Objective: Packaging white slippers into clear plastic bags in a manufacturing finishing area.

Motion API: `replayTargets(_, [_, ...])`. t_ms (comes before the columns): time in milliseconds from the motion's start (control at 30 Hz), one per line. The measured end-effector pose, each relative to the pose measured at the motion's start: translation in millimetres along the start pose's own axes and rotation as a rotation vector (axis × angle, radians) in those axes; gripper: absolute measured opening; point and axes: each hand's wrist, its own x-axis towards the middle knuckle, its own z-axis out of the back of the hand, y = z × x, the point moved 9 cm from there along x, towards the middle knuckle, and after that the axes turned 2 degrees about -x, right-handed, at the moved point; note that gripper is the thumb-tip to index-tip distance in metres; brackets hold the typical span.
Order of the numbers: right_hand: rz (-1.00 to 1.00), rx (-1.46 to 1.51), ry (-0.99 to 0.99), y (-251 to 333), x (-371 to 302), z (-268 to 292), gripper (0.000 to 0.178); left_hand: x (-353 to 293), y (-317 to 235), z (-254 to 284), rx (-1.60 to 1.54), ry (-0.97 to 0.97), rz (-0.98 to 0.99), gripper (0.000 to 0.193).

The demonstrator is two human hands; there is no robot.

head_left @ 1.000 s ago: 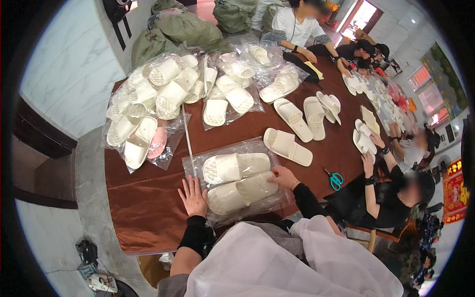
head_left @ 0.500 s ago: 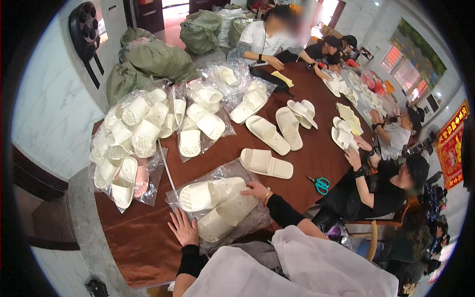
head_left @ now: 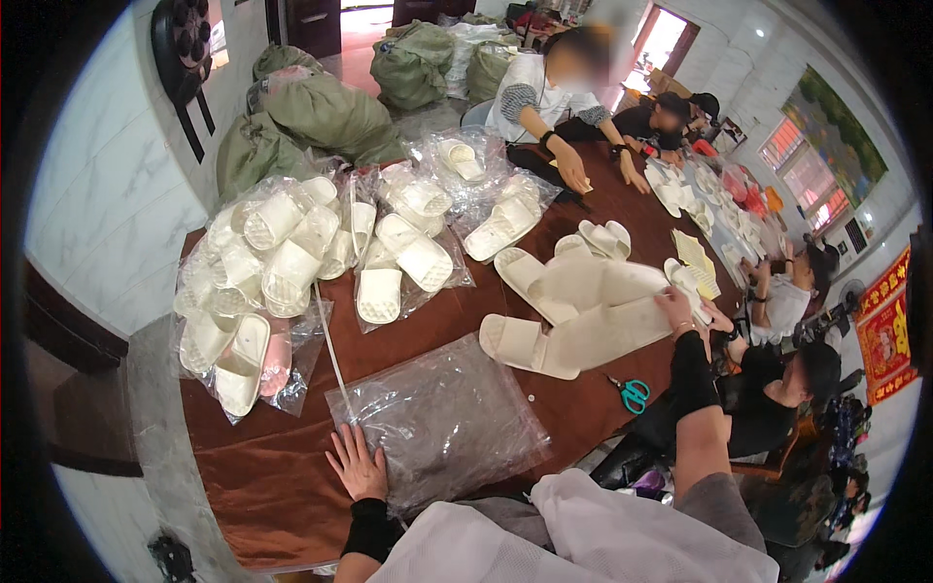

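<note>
My left hand (head_left: 362,468) lies open with spread fingers at the left edge of a flat clear plastic bag (head_left: 447,418) on the brown tablecloth. No slippers lie on the bag. My right arm reaches far right, and my right hand (head_left: 677,309) is closed at the heel end of a pair of cream slippers (head_left: 607,325). Smeared by motion, the pair hangs above the table, partly covering other slippers. Left of it, a single cream slipper (head_left: 515,342) with a textured strap rests on the cloth.
Bagged slippers (head_left: 282,243) are heaped at the left. Teal-handled scissors (head_left: 632,394) lie near the right table edge. A co-worker in black (head_left: 768,389) sits at the right, another in white (head_left: 544,102) across the table. Green sacks (head_left: 326,112) stand behind.
My right hand has lifted the slipper pair off the plastic bag and carried it right and away from me. My left hand stays at the bag's edge. The far co-worker's hands have shifted.
</note>
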Motion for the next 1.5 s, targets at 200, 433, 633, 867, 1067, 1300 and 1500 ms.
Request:
replayTargets(200, [0.311, -0.485, -0.378, 163.0, -4.8, -56.5, 0.043, -4.5, 14.8, 1.0, 0.035, 0.060, 0.065, 0.070])
replayTargets(433, [0.914, -0.245, 0.210, 332.5, -29.1, -257.0, 0.034, -2.6, 17.5, -7.3, 0.049, 0.099, 0.070, 0.069])
replayTargets(633, [0.741, -0.095, 0.194, 306.2, 26.5, -311.2, 0.027, 6.9, 5.5, -7.2, 0.027, 0.094, 0.019, 0.069])
replayTargets(867, [0.628, 0.017, -0.119, 371.1, 44.3, -128.6, 0.017, -5.0, 14.2, 2.0, 0.023, 0.056, 0.039, 0.067])
replayTargets(1067, [0.660, 0.303, 0.046, 431.9, -52.7, -35.0, 0.020, -2.6, 10.7, 1.0, 0.039, -0.028, 0.012, 0.064])
replayTargets(1300, [0.874, 0.478, 0.545, 444.6, -268.2, -36.8, 0.024, -10.5, 14.6, -2.7, 0.074, -0.062, 0.005, 0.064])
replayTargets(1500, [0.290, 0.705, 0.694, 310.5, -282.0, -122.0, 0.017, -11.1, 7.8, -2.3, 0.033, -0.004, -0.021, 0.065])
